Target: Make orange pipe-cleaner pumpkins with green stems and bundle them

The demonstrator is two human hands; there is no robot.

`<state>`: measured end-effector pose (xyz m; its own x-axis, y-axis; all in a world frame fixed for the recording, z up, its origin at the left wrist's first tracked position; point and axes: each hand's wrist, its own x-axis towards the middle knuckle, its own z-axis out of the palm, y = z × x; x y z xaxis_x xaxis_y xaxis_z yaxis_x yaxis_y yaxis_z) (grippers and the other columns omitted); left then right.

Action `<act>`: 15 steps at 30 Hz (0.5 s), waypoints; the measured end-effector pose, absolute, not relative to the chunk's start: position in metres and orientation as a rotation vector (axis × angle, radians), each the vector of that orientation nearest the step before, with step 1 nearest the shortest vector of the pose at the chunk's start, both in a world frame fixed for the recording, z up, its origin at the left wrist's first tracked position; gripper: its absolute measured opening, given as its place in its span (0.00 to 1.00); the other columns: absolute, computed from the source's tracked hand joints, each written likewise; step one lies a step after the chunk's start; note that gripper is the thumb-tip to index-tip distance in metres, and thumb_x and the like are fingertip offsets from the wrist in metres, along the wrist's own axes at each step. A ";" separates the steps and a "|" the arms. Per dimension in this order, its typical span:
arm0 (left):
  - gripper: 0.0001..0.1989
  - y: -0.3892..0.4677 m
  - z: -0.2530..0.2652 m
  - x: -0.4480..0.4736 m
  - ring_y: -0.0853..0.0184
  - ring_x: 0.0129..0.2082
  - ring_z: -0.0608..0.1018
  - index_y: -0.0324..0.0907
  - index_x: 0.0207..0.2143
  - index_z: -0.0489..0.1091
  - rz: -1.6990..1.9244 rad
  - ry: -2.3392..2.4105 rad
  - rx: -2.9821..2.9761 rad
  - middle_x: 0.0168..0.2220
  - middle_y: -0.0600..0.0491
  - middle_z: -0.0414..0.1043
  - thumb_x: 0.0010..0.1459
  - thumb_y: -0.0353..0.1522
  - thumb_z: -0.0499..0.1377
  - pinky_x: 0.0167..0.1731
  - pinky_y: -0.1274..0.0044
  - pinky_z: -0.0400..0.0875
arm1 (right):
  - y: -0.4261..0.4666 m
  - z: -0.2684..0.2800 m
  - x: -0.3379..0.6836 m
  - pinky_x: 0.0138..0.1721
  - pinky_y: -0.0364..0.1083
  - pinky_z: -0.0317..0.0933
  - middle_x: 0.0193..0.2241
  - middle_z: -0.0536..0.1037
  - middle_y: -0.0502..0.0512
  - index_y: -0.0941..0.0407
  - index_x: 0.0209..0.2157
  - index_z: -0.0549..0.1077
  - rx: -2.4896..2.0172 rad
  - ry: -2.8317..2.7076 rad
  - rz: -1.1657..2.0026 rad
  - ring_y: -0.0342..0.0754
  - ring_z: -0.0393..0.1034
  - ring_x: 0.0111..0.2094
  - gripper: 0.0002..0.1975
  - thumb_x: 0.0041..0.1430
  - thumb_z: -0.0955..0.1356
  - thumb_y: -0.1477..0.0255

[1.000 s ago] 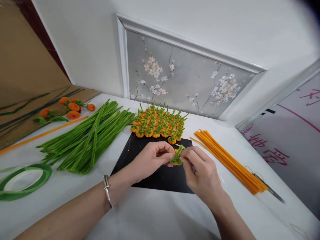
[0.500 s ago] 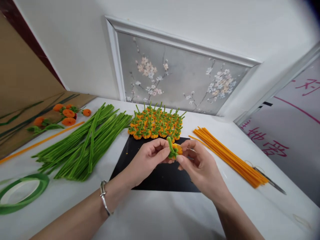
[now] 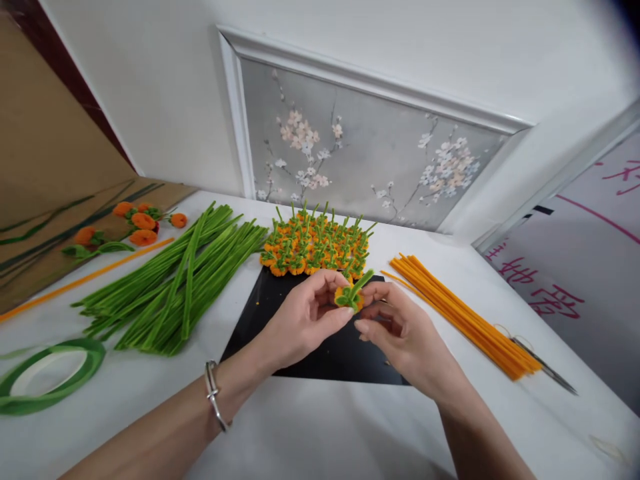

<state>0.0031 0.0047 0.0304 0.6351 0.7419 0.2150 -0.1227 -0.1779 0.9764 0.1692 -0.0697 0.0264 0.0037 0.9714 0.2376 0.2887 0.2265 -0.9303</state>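
My left hand (image 3: pixel 305 323) pinches a small pipe-cleaner flower (image 3: pixel 345 299) between thumb and fingers, above a black mat (image 3: pixel 320 357). The flower has orange petals, a green centre and a green stem slanting up to the right. My right hand (image 3: pixel 405 333) is just right of it, thumb and fingers apart, its index fingertip at the flower's edge. Whether that fingertip touches is hard to tell. Behind my hands, many similar orange flowers (image 3: pixel 317 243) with green stems pointing up stand in a close group at the mat's far edge.
Left lie a pile of green pipe cleaners (image 3: pixel 170 287), a roll of green tape (image 3: pixel 93 363), a single orange pipe cleaner (image 3: pixel 90 279) and finished orange blossoms (image 3: pixel 143 221). Right lie orange pipe cleaners (image 3: pixel 465 317) and a dark pointed tool (image 3: pixel 547 368). A white wall rises behind.
The flower has turned in my left fingers, and its stem now leans right instead of standing up. My right thumb has come off the flower. The view has shifted slightly.
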 end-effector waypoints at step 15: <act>0.09 0.004 0.027 0.005 0.67 0.37 0.75 0.40 0.40 0.67 0.805 0.571 1.666 0.38 0.51 0.72 0.55 0.29 0.59 0.39 0.76 0.69 | -0.072 0.024 0.173 0.29 0.42 0.67 0.32 0.72 0.51 0.51 0.49 0.68 -1.252 -1.532 0.541 0.43 0.69 0.29 0.14 0.60 0.66 0.72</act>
